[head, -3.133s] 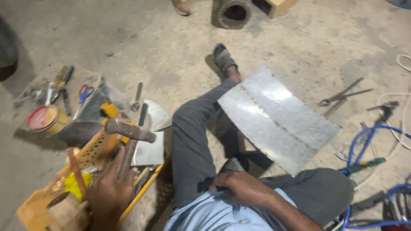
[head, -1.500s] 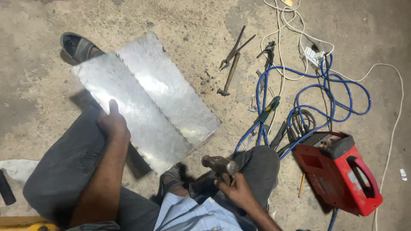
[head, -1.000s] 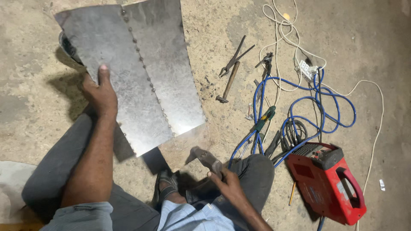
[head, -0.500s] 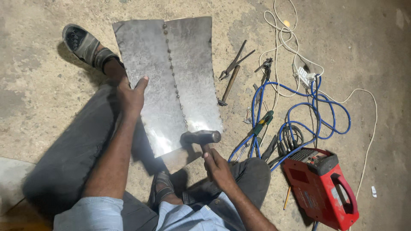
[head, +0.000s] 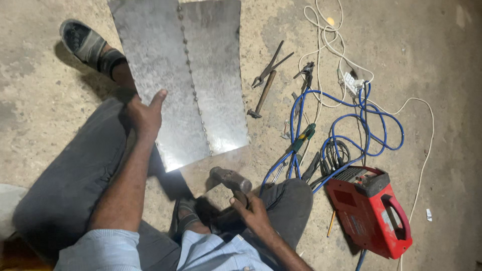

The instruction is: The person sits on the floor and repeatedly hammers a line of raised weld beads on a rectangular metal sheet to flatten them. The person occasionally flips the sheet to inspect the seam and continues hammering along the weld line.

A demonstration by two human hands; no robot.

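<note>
We see the left hand (head: 145, 111) at centre left of the frame, fingers curled over the left edge of a riveted sheet-metal panel (head: 196, 80), thumb pointing up against it. The panel fills the upper centre, two sheets joined by a rivet row down the middle, its lower end resting near our legs, the far end tilted away over the concrete floor (head: 442, 75). Right hand (head: 253, 213) at lower centre, wrapped tight around the handle of a hammer (head: 231, 179); the hammer head sits just below the panel's lower edge, not clearly touching it. Sandalled foot (head: 83, 42) upper left, beside the panel.

Right of the panel on the floor: tongs (head: 271, 62) and a second small hammer (head: 262, 95) lying crossed, blue cable (head: 371, 120) coiled in the centre right, white cord (head: 321, 30) running to the top, green-handled screwdriver (head: 304, 138) among the blue loops. Red welding machine (head: 371, 211) lower right, upright, blue cable leading to it. No open containers show; contents of the red unit we cannot tell.
</note>
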